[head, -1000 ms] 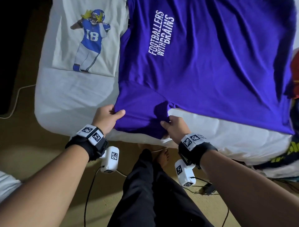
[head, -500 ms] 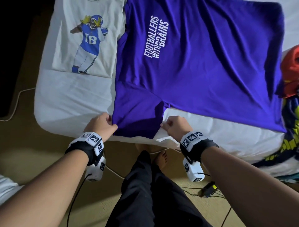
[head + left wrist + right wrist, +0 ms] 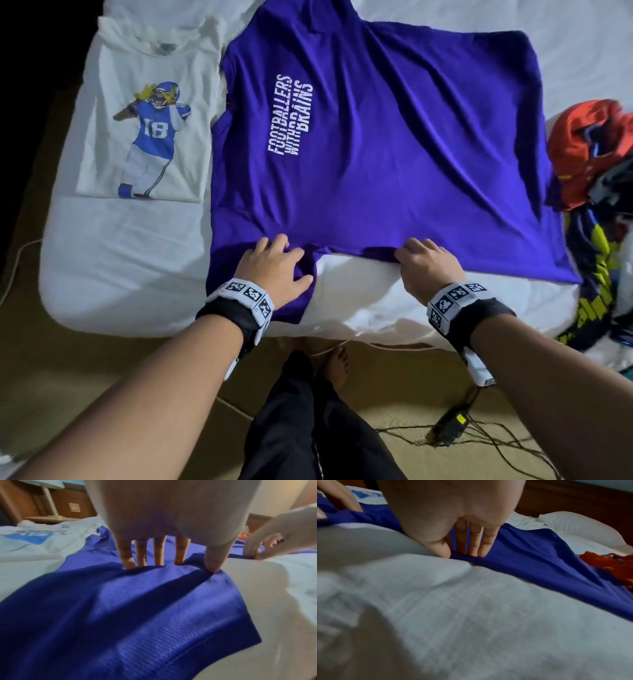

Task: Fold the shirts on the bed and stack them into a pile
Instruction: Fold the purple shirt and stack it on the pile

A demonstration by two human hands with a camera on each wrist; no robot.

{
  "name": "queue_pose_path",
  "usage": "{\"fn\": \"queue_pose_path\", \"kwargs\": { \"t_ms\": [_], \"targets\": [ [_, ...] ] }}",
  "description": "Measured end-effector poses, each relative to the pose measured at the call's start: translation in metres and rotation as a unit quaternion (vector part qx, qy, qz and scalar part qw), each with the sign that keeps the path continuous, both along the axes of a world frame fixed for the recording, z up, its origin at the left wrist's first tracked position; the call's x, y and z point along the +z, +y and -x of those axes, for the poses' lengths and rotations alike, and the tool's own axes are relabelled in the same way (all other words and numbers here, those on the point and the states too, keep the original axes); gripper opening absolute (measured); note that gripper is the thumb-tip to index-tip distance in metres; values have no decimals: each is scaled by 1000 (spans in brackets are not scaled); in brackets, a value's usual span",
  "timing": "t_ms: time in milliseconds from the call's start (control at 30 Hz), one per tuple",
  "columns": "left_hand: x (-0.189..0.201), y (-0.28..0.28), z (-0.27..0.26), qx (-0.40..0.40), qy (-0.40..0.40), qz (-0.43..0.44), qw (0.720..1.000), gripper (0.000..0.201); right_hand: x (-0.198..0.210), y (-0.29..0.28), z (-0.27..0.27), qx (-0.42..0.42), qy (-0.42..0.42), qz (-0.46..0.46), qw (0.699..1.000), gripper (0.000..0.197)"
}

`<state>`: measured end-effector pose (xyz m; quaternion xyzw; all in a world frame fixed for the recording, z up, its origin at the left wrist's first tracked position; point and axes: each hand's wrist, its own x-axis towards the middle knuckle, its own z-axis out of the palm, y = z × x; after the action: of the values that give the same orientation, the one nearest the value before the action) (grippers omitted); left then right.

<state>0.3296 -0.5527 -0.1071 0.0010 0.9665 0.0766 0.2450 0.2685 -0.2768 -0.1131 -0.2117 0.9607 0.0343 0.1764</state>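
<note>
My left hand [image 3: 274,270] lies spread flat on the near sleeve of the wide purple mesh shirt [image 3: 394,154], which runs lengthwise across the white bed [image 3: 120,274], while my right hand [image 3: 426,265], having slid further apart, pinches its near side edge.

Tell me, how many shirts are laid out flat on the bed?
2. The purple shirt is spread in the middle under both hands, and the white shirt lies folded beside it, at the bed's left end. The heap of clothes at right may hide more.
</note>
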Motion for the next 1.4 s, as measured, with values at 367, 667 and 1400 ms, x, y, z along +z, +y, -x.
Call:
{"fn": "queue_pose_path", "kwargs": {
  "t_ms": [367,667,1400],
  "targets": [
    [0,-12,21,57,2,-68,996,49,10,-1,23,21,-83,-56,995,24],
    [0,8,31,-9,26,-77,997,47,11,13,23,4,-68,-72,995,27],
    [20,126,160,40,-48,-6,998,43,43,209,186,-121,-139,91,979,34]
  ]
}}
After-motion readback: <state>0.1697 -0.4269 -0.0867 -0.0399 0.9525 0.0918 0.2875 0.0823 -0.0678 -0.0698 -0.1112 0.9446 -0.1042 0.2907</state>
